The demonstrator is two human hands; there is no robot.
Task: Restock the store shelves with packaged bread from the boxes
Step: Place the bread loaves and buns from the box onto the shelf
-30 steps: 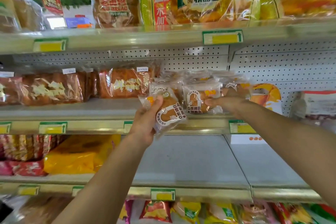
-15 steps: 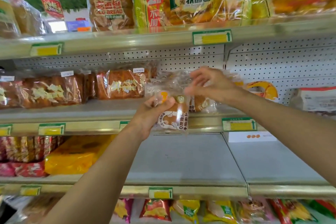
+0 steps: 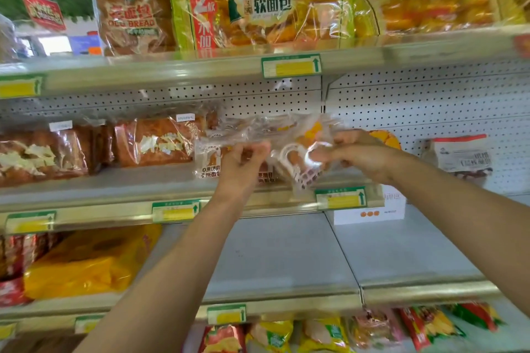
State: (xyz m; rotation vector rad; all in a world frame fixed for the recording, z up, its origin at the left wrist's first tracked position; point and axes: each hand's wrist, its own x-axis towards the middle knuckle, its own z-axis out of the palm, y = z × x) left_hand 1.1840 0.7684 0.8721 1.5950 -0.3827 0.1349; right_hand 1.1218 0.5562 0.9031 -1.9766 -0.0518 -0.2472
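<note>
Both hands grasp one clear bread packet (image 3: pixel 295 163) with white print, tilted over the middle shelf (image 3: pixel 114 180): left hand (image 3: pixel 243 163), right hand (image 3: pixel 355 155).

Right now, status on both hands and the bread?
Left hand and right hand both grip small bread packs at middle shelf. Packs stacked, not yet settled. Nothing blocking.

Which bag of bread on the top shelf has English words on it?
The clear bag at the left, printed "OLD BREAD" over a dark brown loaf. The two yellow bags beside it to the right show only Chinese characters.
</note>
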